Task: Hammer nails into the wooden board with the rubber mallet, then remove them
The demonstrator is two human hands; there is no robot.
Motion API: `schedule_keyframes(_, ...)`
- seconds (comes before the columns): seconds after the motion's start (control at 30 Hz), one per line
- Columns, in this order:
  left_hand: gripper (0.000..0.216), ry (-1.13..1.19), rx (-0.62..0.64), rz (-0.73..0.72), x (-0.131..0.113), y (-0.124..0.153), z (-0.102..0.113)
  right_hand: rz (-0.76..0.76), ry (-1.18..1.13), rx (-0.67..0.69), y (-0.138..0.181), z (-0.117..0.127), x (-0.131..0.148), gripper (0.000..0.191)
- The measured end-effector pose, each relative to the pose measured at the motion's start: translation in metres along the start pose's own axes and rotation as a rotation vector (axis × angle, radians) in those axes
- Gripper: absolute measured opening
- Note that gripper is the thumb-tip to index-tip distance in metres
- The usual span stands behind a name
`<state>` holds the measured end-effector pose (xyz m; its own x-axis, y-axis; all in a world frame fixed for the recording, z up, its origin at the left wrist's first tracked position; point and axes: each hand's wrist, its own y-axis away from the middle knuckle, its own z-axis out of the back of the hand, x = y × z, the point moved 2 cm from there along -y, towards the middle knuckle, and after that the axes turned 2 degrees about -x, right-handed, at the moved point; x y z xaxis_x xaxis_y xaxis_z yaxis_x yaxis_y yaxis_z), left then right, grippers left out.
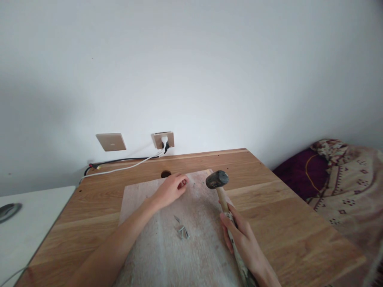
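My right hand (239, 233) is wrapped round the handle of a rubber mallet (218, 180). Its black head is raised above the right side of a pale wooden board (158, 251). Over the far part of the board, my left hand (173, 189) has its fingers closed in a pinch. A small metallic thing that looks like a nail (184, 182) shows between the fingertips, mostly covered by them. Several loose silver nails (182, 232) lie on the board, nearer to me than the left hand. Tiny marks dot the board's far edge, too small to make out.
Beneath the board is a wooden table (287, 215) with a round hole (165, 174) near its back. Cables (122, 172) run along the wall edge to a socket (163, 140). A white surface (32, 223) adjoins at left; patterned fabric (353, 191) lies at right.
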<state>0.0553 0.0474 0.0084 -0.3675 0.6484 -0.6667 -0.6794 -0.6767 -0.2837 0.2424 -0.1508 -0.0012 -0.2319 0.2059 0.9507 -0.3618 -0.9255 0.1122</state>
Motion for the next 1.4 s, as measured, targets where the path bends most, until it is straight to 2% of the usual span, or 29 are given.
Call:
schedule_keyframes(0.1,0.015,0.066,-0.001,0.001,0.008,0.003,-0.006,0.013,0.01,0.006,0.0,0.0,0.0,0.042)
schedule_keyframes(0.27,0.012,0.075,-0.011,0.031,0.008,0.005,-0.006,0.025,0.008,0.017,-0.001,0.001,0.0,0.04)
schedule_keyframes(0.5,0.017,0.047,0.014,-0.003,0.013,0.004,-0.008,0.015,0.056,0.042,-0.002,0.002,-0.006,0.05)
schedule_keyframes(0.63,0.014,0.052,0.015,-0.012,0.014,0.005,-0.01,0.0,0.105,0.078,-0.001,-0.001,0.003,0.052)
schedule_keyframes(0.83,0.033,0.11,0.006,0.107,0.015,0.003,-0.009,0.001,0.158,0.165,-0.004,-0.021,0.029,0.052)
schedule_keyframes(0.97,0.038,0.095,0.0,0.156,0.015,0.003,-0.006,0.025,0.179,0.186,-0.007,-0.032,0.029,0.052)
schedule_keyframes(1.17,0.05,0.099,-0.008,0.157,0.018,0.002,-0.01,0.058,0.241,0.189,-0.006,-0.034,0.03,0.051)
schedule_keyframes(1.3,0.037,-0.005,0.064,0.061,0.006,0.003,0.012,0.02,0.265,0.238,-0.003,-0.03,0.028,0.051)
schedule_keyframes(1.4,0.025,-0.184,0.196,-0.034,-0.017,0.011,0.037,0.01,0.262,0.207,0.001,-0.025,0.028,0.057)
